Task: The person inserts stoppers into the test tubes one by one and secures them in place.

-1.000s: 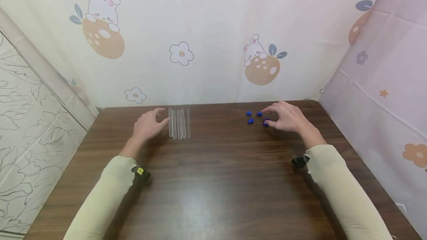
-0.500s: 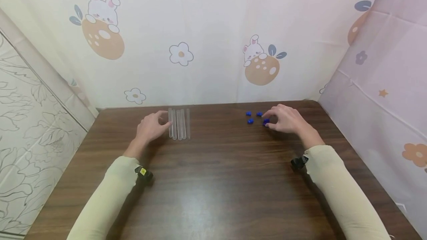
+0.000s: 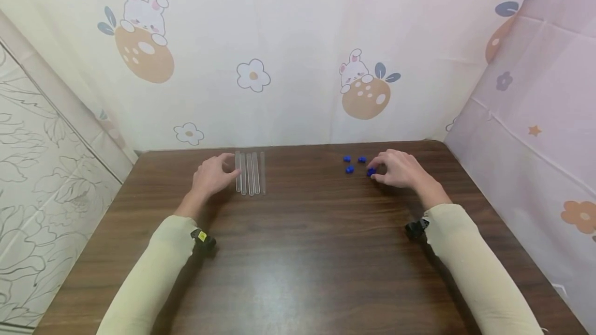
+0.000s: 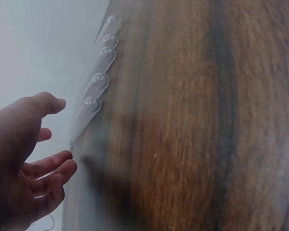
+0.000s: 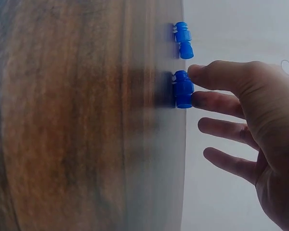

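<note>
Several clear test tubes (image 3: 253,173) lie side by side at the back left of the table. My left hand (image 3: 213,176) is beside the leftmost tube, thumb and fingers spread apart; in the left wrist view the rounded tube ends (image 4: 100,81) appear beyond this hand (image 4: 26,159). Toward the back right are several small blue tube stoppers (image 3: 349,169). With thumb and index finger my right hand (image 3: 398,168) pinches the nearest blue stopper (image 3: 370,172) at the table. The right wrist view has that stopper (image 5: 183,90) at the fingertips, the other fingers of the hand (image 5: 260,115) extended.
The brown wooden table (image 3: 298,252) reaches back to a patterned curtain (image 3: 298,56). More curtain (image 3: 526,118) hangs along the right side, and a panel with line drawings (image 3: 32,169) stands at the left. Both wrists wear small black cameras (image 3: 416,228).
My left hand has moved slightly right, up to the leftmost tube. My right hand has come slightly nearer, its thumb and index finger closing around the blue stopper. The tubes have stayed in place.
</note>
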`<state>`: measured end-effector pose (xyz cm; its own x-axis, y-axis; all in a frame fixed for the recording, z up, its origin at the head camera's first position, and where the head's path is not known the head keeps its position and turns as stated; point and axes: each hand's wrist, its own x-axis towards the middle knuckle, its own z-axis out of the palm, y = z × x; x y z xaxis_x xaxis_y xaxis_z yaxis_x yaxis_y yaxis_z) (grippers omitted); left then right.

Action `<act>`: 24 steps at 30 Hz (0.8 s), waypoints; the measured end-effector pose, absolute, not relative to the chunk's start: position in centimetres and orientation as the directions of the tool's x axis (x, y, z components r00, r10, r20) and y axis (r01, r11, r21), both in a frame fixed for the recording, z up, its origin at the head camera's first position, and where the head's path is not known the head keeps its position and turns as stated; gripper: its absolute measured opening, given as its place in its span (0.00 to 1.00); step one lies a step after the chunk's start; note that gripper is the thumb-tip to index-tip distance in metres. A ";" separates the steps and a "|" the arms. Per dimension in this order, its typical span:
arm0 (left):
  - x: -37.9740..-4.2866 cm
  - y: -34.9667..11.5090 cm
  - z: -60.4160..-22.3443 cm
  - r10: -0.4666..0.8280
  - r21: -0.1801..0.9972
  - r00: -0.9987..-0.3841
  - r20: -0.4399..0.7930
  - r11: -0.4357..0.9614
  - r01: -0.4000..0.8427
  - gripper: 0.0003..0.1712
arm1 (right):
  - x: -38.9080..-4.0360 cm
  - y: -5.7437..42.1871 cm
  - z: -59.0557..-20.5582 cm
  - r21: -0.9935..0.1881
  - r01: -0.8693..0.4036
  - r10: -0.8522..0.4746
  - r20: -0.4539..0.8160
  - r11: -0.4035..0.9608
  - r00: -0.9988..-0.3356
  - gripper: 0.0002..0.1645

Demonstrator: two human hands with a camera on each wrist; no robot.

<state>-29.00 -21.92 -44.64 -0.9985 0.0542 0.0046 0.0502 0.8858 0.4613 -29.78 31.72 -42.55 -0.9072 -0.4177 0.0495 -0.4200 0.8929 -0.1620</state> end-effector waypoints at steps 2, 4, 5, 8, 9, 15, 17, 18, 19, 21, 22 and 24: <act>-29.0 -21.9 -44.6 0.053 0.463 -0.999 0.002 0.885 0.047 0.40 | -29.8 31.7 -42.6 -0.162 -0.422 -0.420 0.046 0.892 -0.906 0.14; -29.0 -21.8 -44.5 0.049 0.468 -0.999 0.000 0.883 0.043 0.40 | -29.8 31.6 -42.6 -0.161 -0.424 -0.423 0.044 0.891 -0.905 0.14; -29.1 -21.8 -44.5 0.047 0.471 -0.999 0.000 0.881 0.042 0.40 | -29.9 31.6 -42.6 -0.161 -0.424 -0.423 0.044 0.891 -0.905 0.13; -29.3 -21.8 -44.7 0.046 0.474 -0.999 0.000 0.879 0.040 0.40 | -29.9 31.7 -42.7 -0.154 -0.432 -0.431 0.041 0.889 -0.901 0.13; -29.3 -21.8 -44.7 0.047 0.473 -0.999 -0.001 0.880 0.041 0.41 | -29.9 31.7 -42.7 -0.150 -0.434 -0.433 0.041 0.888 -0.900 0.13; -29.5 -21.5 -44.8 0.063 0.466 -0.998 -0.019 0.884 0.047 0.41 | -30.1 31.7 -43.0 -0.133 -0.445 -0.443 0.040 0.886 -0.895 0.13; -29.5 -21.5 -44.7 0.065 0.465 -0.998 -0.025 0.884 0.046 0.42 | -30.1 31.7 -43.0 -0.132 -0.448 -0.446 0.043 0.884 -0.894 0.12; -29.5 -21.4 -44.7 0.065 0.465 -0.998 -0.026 0.884 0.045 0.42 | -30.1 31.7 -43.0 -0.133 -0.448 -0.447 0.043 0.884 -0.894 0.12; -30.2 -22.0 -45.6 0.076 0.477 -0.997 -0.014 0.877 0.060 0.42 | -30.1 31.7 -43.0 -0.134 -0.450 -0.449 0.043 0.883 -0.893 0.11; -30.2 -21.9 -45.6 0.073 0.475 -0.997 -0.012 0.878 0.059 0.42 | -30.2 31.7 -43.1 -0.136 -0.450 -0.449 0.041 0.883 -0.893 0.11; -30.1 -21.9 -45.5 0.074 0.477 -0.997 -0.010 0.877 0.060 0.41 | -30.2 31.7 -43.1 -0.137 -0.450 -0.449 0.039 0.882 -0.893 0.10; -30.1 -21.9 -45.6 0.072 0.482 -0.997 -0.004 0.874 0.061 0.40 | -30.2 31.6 -43.2 -0.142 -0.447 -0.447 0.035 0.883 -0.894 0.10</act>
<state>-30.10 -21.88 -45.59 -0.9974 0.0715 -0.0045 0.0605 0.8740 0.4822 -30.23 31.61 -43.22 -0.8939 -0.4468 0.0353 -0.4470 0.8832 -0.1421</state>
